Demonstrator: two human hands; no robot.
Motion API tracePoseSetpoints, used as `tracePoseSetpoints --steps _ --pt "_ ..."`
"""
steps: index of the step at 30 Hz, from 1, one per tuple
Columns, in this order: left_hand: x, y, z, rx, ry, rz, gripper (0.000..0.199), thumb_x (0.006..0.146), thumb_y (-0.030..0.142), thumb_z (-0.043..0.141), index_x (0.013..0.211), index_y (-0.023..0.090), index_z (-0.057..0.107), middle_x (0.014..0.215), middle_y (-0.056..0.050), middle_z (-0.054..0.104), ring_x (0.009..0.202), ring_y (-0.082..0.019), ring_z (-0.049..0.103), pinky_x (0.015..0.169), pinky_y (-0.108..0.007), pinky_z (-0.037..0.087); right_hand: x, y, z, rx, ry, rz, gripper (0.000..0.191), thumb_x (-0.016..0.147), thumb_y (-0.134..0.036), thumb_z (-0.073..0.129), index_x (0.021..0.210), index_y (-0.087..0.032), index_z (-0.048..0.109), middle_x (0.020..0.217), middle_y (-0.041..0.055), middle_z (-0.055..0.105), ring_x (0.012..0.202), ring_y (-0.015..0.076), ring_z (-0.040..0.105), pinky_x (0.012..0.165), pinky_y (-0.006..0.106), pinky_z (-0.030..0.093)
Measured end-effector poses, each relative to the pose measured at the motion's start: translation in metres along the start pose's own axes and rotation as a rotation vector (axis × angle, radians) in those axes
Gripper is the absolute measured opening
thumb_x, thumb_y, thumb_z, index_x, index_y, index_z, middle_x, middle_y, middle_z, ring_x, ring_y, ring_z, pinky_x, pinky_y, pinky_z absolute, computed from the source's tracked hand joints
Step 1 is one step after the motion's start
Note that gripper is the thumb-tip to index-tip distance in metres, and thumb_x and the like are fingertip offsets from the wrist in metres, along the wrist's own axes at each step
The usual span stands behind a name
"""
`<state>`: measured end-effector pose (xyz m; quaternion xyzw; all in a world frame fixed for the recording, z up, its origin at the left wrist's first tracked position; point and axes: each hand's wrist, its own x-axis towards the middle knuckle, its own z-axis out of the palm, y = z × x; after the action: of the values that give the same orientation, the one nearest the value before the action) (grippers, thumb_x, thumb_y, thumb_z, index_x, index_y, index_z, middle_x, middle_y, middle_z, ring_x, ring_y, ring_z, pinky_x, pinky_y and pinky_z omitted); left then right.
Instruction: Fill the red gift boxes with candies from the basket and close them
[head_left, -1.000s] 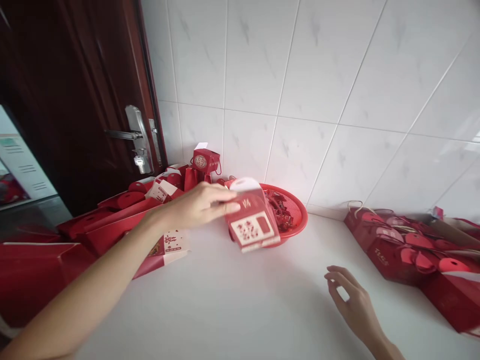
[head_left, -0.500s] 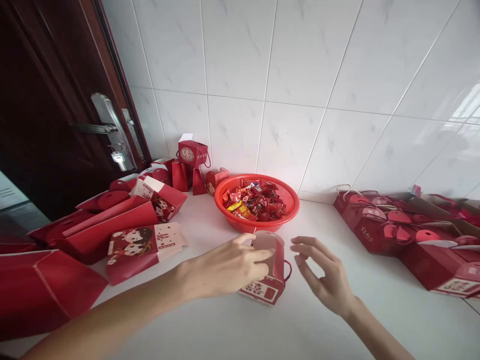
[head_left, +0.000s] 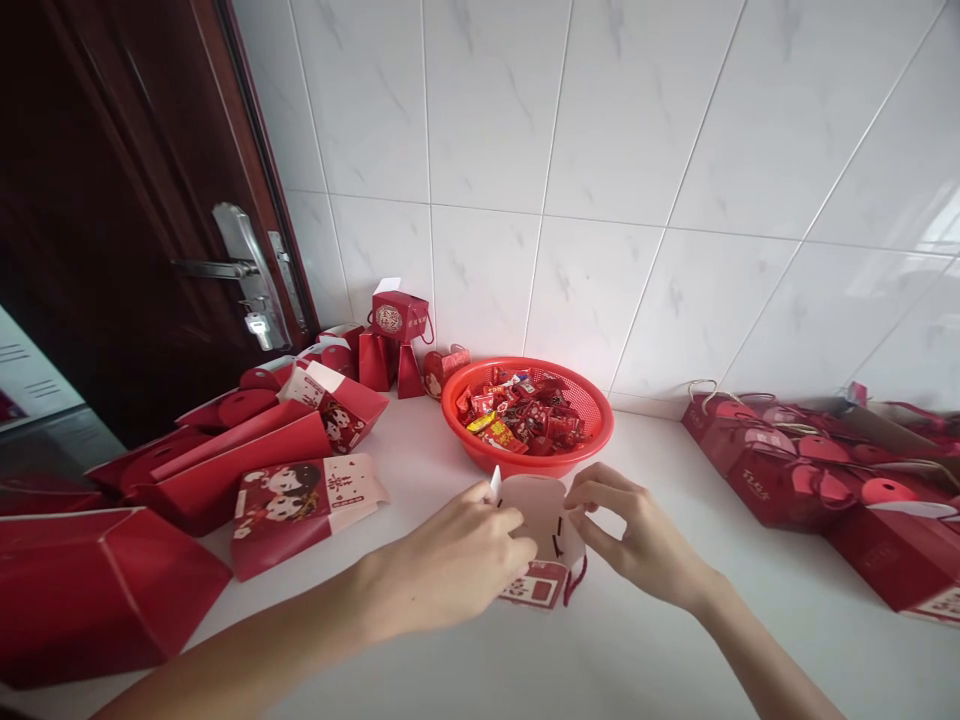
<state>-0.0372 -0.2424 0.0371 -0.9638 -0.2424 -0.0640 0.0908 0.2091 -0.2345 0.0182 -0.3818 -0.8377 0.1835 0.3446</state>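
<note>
A small red box (head_left: 541,530) with a pale inside is standing on the worktop (head_left: 420,660) in the lower middle of the frame, lying directly between the two hands. The left hand (head_left: 466,555) is closing its grip on the box's left side, its fingers curling over that edge and partly covering the printed front, while a white flap is sticking up just beside its knuckles. The right hand (head_left: 634,528) is pinching the box's right side, its grip meeting the upper right edge with thumb and forefinger; the other fingers are bending loosely above. The box is opening upward between both grips, showing slits in its right panel, and a dark red cord (head_left: 576,582) is hanging at its lower right, below the right fingertips.

Just behind the box, at the centre of the frame, a red basket (head_left: 604,425) is holding wrapped sweets (head_left: 525,412). A flat-looking printed carton (head_left: 300,512) is lying left of the left hand, and larger red boxes (head_left: 112,585) are filling the lower left. Rows of corded boxes (head_left: 772,470) are standing at the right edge, well apart from the right hand.
</note>
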Motion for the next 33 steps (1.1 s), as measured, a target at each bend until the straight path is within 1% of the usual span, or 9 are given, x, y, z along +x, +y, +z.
tracePoseSetpoints --steps 3,6,14,17,21,25,29,31,33 --pt "0.003 -0.001 -0.004 -0.097 0.013 -0.03 0.02 0.103 0.025 0.051 0.091 0.02 0.066 0.086 0.0 0.072 0.077 -0.018 0.065 0.081 -0.034 0.043 0.002 0.002 -0.006 0.029 -0.02 0.012 0.015 0.097 -0.024 0.055 0.094 -0.022 0.07 0.1 0.0081 0.068 0.086 0.0182 0.066 0.077 0.033 0.057" --pt "0.009 -0.004 -0.012 -0.197 -0.006 -0.067 0.027 0.106 0.026 0.043 0.094 0.02 0.067 0.089 0.001 0.074 0.077 -0.017 0.066 0.083 -0.034 0.043 0.007 0.002 -0.009 0.043 -0.043 0.017 0.013 0.095 -0.023 0.057 0.094 -0.022 0.07 0.1 0.0072 0.069 0.086 0.0178 0.066 0.078 0.033 0.056" --pt "0.028 -0.014 -0.031 -0.386 -0.031 -0.038 0.024 0.102 0.024 0.052 0.086 0.02 0.07 0.092 0.0 0.075 0.082 -0.016 0.069 0.068 -0.027 0.042 0.033 -0.012 -0.011 0.067 -0.185 -0.011 0.013 0.092 -0.016 0.058 0.087 -0.02 0.069 0.084 0.003 0.072 0.074 0.0147 0.063 0.068 0.027 0.051" --pt "0.032 -0.036 -0.038 -0.473 0.034 -0.058 0.028 0.102 0.025 0.051 0.084 0.019 0.071 0.085 0.0 0.074 0.078 -0.014 0.067 0.07 -0.025 0.043 0.044 -0.017 -0.023 0.029 -0.164 -0.054 0.016 0.092 -0.018 0.056 0.089 -0.021 0.07 0.084 0.0033 0.073 0.072 0.0148 0.063 0.067 0.027 0.051" --pt "0.05 -0.087 -0.037 -0.493 0.117 -0.278 0.028 0.1 0.029 0.05 0.089 0.02 0.075 0.087 -0.001 0.075 0.081 -0.016 0.068 0.076 -0.026 0.047 0.063 -0.009 -0.044 0.0 -0.02 -0.001 0.018 0.094 -0.026 0.055 0.09 -0.022 0.072 0.088 0.0045 0.075 0.075 0.0171 0.066 0.068 0.029 0.053" --pt "0.089 -0.126 -0.014 -0.494 -0.26 -0.34 0.023 0.087 0.028 0.063 0.105 0.021 0.076 0.107 -0.003 0.078 0.098 -0.02 0.071 0.083 -0.025 0.05 0.095 0.027 -0.045 0.147 0.199 0.082 0.019 0.086 -0.035 0.06 0.083 -0.021 0.072 0.084 0.0052 0.075 0.075 0.0192 0.068 0.073 0.033 0.055" --pt "0.122 -0.128 0.017 -0.375 -0.588 -0.23 0.037 0.083 0.03 0.065 0.119 0.023 0.071 0.119 -0.008 0.074 0.094 -0.025 0.072 0.076 -0.029 0.054 0.124 0.072 -0.018 0.361 0.431 0.247 0.022 0.074 -0.04 0.064 0.079 -0.019 0.07 0.081 0.007 0.074 0.072 0.0211 0.068 0.069 0.034 0.056" --pt "0.131 -0.123 0.031 -0.214 -0.648 -0.215 0.04 0.084 0.026 0.063 0.123 0.022 0.069 0.128 -0.014 0.068 0.101 -0.03 0.071 0.079 -0.035 0.055 0.131 0.09 -0.003 0.417 0.494 0.336 0.021 0.069 -0.038 0.065 0.077 -0.02 0.07 0.083 0.007 0.075 0.068 0.0206 0.068 0.067 0.035 0.057" --pt "0.138 -0.12 0.041 -0.047 -0.647 -0.313 0.052 0.083 0.029 0.065 0.134 0.02 0.063 0.141 -0.021 0.059 0.112 -0.037 0.067 0.088 -0.043 0.055 0.133 0.103 0.009 0.438 0.522 0.429 0.018 0.068 -0.036 0.064 0.074 -0.02 0.069 0.079 0.0061 0.075 0.066 0.0213 0.069 0.066 0.034 0.057"
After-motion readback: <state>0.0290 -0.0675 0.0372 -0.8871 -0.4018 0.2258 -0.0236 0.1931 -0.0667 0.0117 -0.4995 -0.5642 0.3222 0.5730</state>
